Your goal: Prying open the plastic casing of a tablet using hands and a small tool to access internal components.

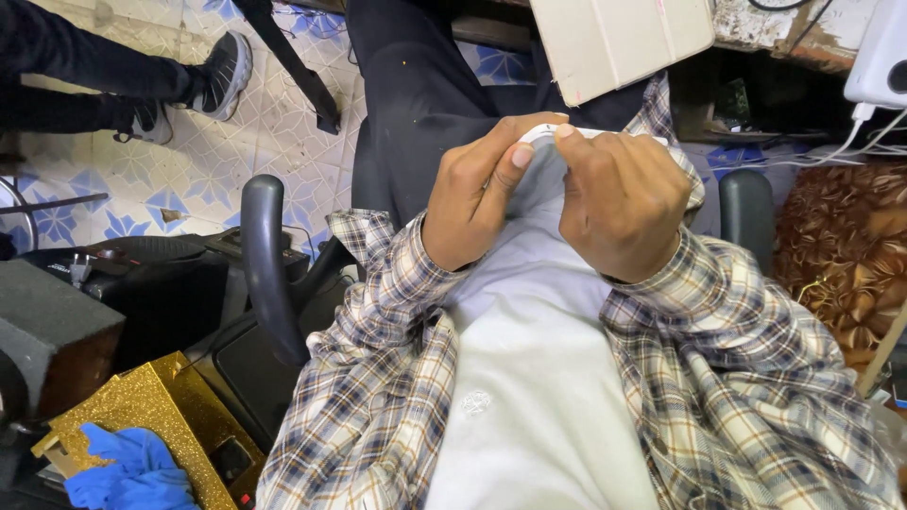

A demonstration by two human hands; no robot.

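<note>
My left hand point(477, 194) and my right hand point(619, 203) meet over my lap, fingers curled together around a small white object point(546, 134). Only a thin white edge of it shows between my fingertips; the rest is hidden by my fingers. Both wrists come out of plaid shirt sleeves point(378, 302), and a pale grey shirt point(529, 359) lies beneath my hands. Just beyond my hands a cream tablet cover point(619, 38) rests on the edge of a worn desk.
Black chair armrests stand at left point(263, 264) and right point(746, 208). A glittery gold box point(161, 406) with blue cloth point(128, 467) sits lower left. Another person's legs and shoes point(222, 76) cross the patterned tile floor point(189, 170). White charger and cables point(874, 66) are upper right.
</note>
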